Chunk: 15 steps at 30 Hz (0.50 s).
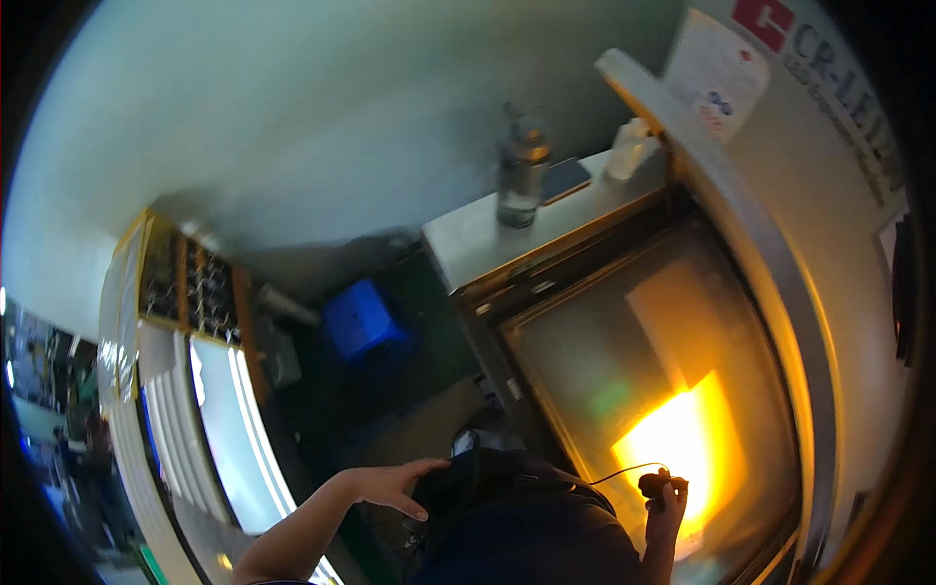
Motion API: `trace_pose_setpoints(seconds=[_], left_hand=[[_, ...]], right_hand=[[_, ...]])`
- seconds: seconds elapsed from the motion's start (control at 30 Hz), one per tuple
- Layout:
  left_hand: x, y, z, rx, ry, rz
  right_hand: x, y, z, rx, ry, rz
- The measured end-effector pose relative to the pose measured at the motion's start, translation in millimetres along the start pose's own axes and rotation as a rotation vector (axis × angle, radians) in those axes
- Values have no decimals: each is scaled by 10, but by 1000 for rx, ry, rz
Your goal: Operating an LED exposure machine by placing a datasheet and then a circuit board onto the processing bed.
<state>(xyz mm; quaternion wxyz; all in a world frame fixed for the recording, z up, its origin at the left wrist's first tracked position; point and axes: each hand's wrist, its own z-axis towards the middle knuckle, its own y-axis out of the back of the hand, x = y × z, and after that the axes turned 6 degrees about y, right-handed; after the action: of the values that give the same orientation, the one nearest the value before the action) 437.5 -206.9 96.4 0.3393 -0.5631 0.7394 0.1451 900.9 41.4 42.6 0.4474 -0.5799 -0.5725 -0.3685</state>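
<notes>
My right hand [667, 509] is closed on a small dark device [659, 483], from which a thin cord [614, 475] runs left toward my body. That hand is over the glass bed [585, 341] of a large machine, beside a patch of very bright yellow-white light [673, 448]. What the device is cannot be made out against the glare. My left hand [390, 486] is by my dark clothing at the waist, with thumb and forefinger spread apart. Nothing shows between its fingers. A paler rectangular sheet [673, 312] lies on or under the glass.
The machine's raised lid [780, 244] arches along the right. A clear bottle [524, 171], a dark flat object [565, 181] and a white bottle [629, 148] stand on its back ledge. On the floor is a blue stool [361, 320]. A lit panel rack [229, 419] stands left.
</notes>
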Motion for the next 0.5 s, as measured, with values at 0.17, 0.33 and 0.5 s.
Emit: trace_pose_setpoints(seconds=[0.17, 0.33, 0.5], left_hand=[[146, -419, -63, -163, -200, 90], [122, -448, 175, -236, -363, 147], [-72, -232, 517, -136, -543, 118]], right_hand=[[17, -240, 266, 146, -5, -56], [119, -678, 435, 332, 38, -44], [46, -787, 401, 331, 28, -75]])
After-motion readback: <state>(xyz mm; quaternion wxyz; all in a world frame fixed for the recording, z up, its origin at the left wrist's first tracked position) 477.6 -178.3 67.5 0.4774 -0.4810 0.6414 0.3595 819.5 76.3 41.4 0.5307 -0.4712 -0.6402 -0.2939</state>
